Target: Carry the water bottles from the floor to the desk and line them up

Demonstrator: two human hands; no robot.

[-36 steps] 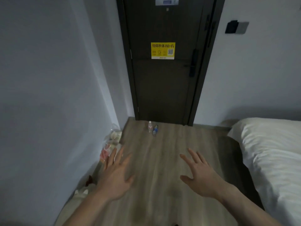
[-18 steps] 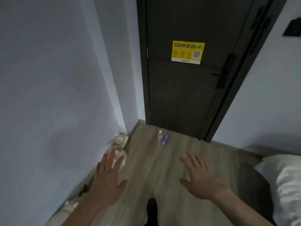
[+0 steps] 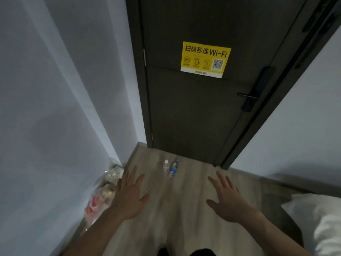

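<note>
Both bottles, the white-capped bottle (image 3: 166, 165) and blue bottle (image 3: 173, 169), stand on the floor (image 3: 184, 209) untouched; left hand (image 3: 129, 197) and right hand (image 3: 226, 200) spread, holding nothing.

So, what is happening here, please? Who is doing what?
A person stands facing a dark door, with both hands held out in front, fingers spread. The left hand and the right hand hold nothing. Two water bottles stand side by side on the wooden floor near the door: one with a white cap and one with a blue label. Neither bottle is picked up yet. Clear plastic bags lie by the left wall.
</note>
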